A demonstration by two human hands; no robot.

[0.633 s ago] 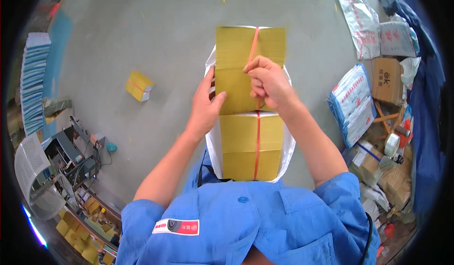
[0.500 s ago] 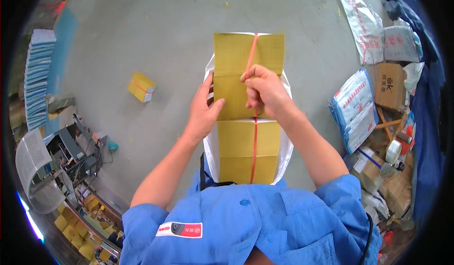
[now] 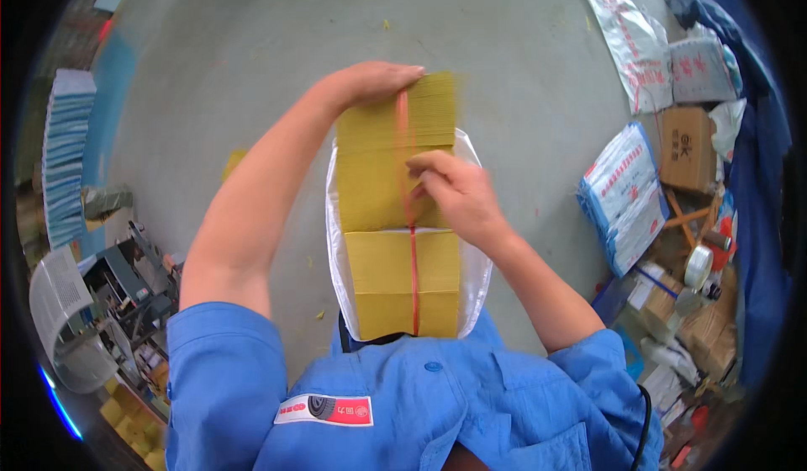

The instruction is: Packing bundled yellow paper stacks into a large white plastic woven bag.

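A thick bundle of yellow paper sheets [image 3: 370, 177], tied lengthwise with a red string [image 3: 403, 118], stands tilted in front of me. My left hand [image 3: 374, 80] grips its far top edge. My right hand [image 3: 450, 193] presses on the bundle's right side, fingertips at the red string. A second tied yellow bundle [image 3: 395, 282] lies below it, inside an open white plastic bag [image 3: 475, 269] that rests against my lap.
Grey concrete floor all around. Printed white-and-blue bags [image 3: 622, 193], a cardboard box [image 3: 685, 147], a tape roll [image 3: 698, 267] and clutter lie at the right. Stacks of blue-white sheets [image 3: 67, 160] and a machine [image 3: 118, 286] are at the left. A small yellow bundle [image 3: 234, 161] peeks from behind my left forearm.
My left hand has moved from the bundle's left side up to its far top edge. The upper bundle now tilts so its thick edge shows. My right hand slid slightly down.
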